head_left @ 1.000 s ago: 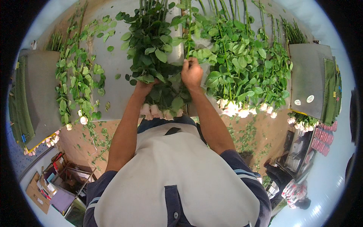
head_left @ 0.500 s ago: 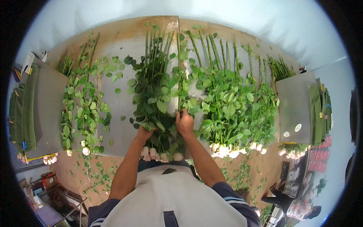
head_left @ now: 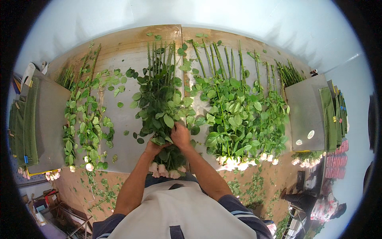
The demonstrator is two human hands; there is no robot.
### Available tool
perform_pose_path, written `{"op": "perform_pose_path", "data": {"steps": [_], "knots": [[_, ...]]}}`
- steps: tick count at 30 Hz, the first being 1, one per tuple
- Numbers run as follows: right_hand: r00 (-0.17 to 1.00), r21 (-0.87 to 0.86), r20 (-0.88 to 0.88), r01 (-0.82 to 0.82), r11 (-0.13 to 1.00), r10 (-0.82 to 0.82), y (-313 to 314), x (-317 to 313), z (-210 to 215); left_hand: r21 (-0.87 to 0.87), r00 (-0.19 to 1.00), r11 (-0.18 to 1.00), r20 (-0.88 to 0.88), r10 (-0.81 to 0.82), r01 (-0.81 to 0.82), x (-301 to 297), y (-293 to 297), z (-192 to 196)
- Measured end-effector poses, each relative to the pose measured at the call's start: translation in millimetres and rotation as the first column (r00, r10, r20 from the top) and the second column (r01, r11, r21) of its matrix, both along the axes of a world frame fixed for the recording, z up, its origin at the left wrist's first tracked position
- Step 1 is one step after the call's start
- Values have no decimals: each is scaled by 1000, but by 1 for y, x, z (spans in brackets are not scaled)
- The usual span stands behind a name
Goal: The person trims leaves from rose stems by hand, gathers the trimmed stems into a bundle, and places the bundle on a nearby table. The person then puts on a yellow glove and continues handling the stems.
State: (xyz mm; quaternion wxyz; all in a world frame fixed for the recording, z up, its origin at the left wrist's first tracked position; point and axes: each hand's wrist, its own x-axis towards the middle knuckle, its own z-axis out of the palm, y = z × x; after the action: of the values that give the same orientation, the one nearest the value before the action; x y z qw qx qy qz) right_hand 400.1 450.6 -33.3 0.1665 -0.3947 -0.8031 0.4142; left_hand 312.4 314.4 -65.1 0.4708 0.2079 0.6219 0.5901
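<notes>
A bunch of pale pink roses (head_left: 159, 105) lies on the table in front of me, its cut stems pointing away and its blooms at the near edge by my body. My left hand (head_left: 156, 147) is closed round the lower left of the bunch, just above the blooms; leaves hide most of its fingers. On the bunch's right side, my right hand (head_left: 180, 136) is closed on the stems, its fingertips partly hidden among leaves. To the right lies a wide row of loose roses (head_left: 234, 107), heads also toward me.
A few roses (head_left: 90, 131) lie on the left of the grey table (head_left: 123, 149). Grey panels (head_left: 308, 115) with green cloths stand at both ends, more roses behind them. Fallen leaves litter the floor (head_left: 71, 189). Another person (head_left: 322, 209) is at the lower right.
My right hand has moved left with a long rose stem, from the table's middle seam to the bunch. The stem now lies against the other roses. My left hand keeps its hold.
</notes>
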Motion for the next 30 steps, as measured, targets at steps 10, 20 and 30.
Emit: {"op": "perform_pose_path", "data": {"steps": [10,20,30], "knots": [[998,-19,-56,-13,1000,12,-7,1,14,53,880,966,427,207,-253,-1,7,-25],[722,353,591,170,920,-359,122,117,40,47,672,942,712,202,-333,-5,2,-38],[922,330,116,315,890,-370,87,98,61,-407,957,899,160,242,-159,-22,-31,51]]}}
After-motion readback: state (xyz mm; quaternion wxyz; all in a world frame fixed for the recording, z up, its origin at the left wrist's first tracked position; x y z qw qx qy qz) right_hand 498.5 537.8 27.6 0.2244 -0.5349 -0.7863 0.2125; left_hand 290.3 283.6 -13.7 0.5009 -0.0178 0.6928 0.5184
